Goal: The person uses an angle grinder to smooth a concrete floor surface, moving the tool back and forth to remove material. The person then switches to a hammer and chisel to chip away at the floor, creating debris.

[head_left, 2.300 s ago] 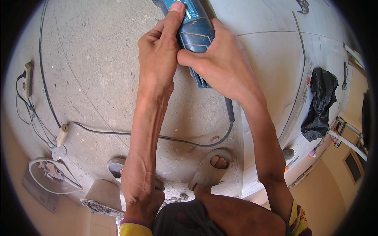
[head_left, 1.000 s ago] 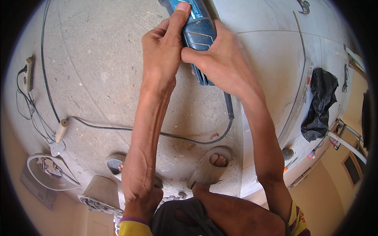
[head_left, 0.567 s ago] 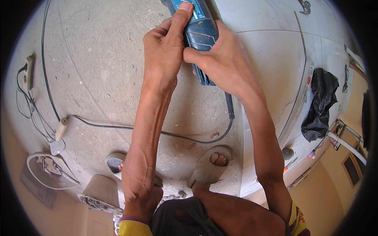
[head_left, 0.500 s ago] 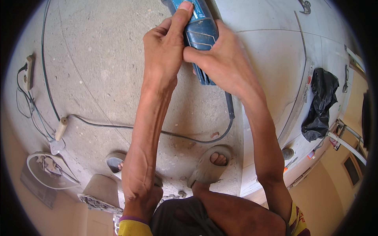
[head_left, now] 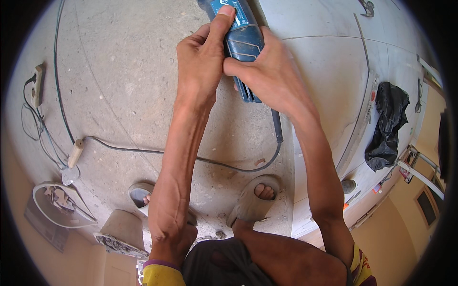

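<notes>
From where I'm standing, a person is holding a blue corded power tool (head_left: 244, 45) out in front, over the line where rough concrete floor (head_left: 119, 90) is meeting white tiles (head_left: 329, 66). The left hand (head_left: 200, 59) is gripping its left side, thumb lying along the top; the right hand (head_left: 269, 71) is wrapping round its rear part, thumb crossing the casing. The tool's far end is running out of view. A dark cord (head_left: 229, 165) is trailing from its back, curving past a sandal (head_left: 254, 200) toward a wooden-handled trowel (head_left: 75, 153). A black plastic bag (head_left: 387, 126) is lying on the right.
</notes>
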### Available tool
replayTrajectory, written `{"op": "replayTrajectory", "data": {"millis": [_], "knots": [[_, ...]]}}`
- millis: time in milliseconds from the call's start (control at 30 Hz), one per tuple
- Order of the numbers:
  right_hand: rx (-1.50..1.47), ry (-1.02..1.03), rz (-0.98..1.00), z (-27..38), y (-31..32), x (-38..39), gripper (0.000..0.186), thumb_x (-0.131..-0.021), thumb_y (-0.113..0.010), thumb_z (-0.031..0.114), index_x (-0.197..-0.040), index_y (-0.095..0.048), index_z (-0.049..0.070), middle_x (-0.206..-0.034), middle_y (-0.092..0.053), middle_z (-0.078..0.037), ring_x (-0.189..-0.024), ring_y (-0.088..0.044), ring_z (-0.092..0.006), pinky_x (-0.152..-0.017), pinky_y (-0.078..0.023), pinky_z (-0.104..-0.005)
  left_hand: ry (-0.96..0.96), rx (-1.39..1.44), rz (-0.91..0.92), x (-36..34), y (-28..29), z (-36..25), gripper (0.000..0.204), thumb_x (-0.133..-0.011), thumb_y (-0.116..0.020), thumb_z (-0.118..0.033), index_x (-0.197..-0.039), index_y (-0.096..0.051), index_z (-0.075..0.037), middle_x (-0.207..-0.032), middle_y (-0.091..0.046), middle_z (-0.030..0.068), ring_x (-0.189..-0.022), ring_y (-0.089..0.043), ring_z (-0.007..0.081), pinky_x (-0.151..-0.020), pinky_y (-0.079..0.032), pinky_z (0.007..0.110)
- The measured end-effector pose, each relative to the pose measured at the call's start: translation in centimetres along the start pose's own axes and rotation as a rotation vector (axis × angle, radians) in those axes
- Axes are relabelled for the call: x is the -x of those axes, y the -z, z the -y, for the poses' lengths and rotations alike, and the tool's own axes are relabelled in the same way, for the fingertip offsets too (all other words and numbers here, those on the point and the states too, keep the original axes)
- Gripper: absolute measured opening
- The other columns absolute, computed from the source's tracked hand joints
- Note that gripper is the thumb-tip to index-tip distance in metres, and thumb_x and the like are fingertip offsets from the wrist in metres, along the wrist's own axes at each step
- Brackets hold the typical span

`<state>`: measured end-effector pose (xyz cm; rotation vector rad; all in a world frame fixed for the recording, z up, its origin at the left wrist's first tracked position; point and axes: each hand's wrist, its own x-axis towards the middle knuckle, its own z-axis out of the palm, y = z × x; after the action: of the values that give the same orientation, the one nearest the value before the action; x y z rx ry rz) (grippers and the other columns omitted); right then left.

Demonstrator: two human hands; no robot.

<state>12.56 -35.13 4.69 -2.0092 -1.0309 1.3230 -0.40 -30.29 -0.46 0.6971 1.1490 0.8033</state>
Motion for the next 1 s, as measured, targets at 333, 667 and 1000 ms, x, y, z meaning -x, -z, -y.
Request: {"op": "replayTrajectory", "data": {"millis": [333, 667, 1000], "knots": [[0.002, -0.016, -0.007, -0.39, -0.09, 0.18, 0.066, -0.079, -0.092, 0.031, -0.126, -0.069, -0.009, -0.098, -0.079, -0.020, -0.086, -0.080, -0.0294, -0.079, -0.064, -0.0429, 0.000, -0.013, -0.002, 0.21, 0.06, 0.33, 0.058, -0.106, -0.084, -0.052, -0.107, -0.086, 0.006, -0.093, -0.081, 0.0099, -0.082, -0.073, 0.0141, -0.077, -0.058, 0.029], [0.007, -0.029, -0.011, -0.27, -0.02, 0.38, 0.060, -0.079, -0.091, 0.029, -0.120, -0.070, -0.008, -0.092, -0.078, -0.019, -0.081, -0.079, -0.0274, -0.075, -0.063, -0.0422, 0.013, -0.030, -0.011, 0.44, -0.11, 0.21, 0.059, -0.106, -0.084, -0.054, -0.103, -0.086, 0.005, -0.089, -0.080, 0.0085, -0.078, -0.070, 0.0129, -0.073, -0.056, 0.029], [0.023, 0.013, -0.026, -0.62, -0.11, 0.57, 0.061, -0.080, -0.091, 0.030, -0.122, -0.070, -0.009, -0.096, -0.079, -0.020, -0.083, -0.080, -0.0281, -0.077, -0.064, -0.0424, -0.008, -0.047, -0.031, 0.92, -0.20, 0.15, 0.060, -0.106, -0.084, -0.055, -0.101, -0.085, 0.005, -0.089, -0.080, 0.0089, -0.078, -0.069, 0.0132, -0.072, -0.056, 0.029]]}}
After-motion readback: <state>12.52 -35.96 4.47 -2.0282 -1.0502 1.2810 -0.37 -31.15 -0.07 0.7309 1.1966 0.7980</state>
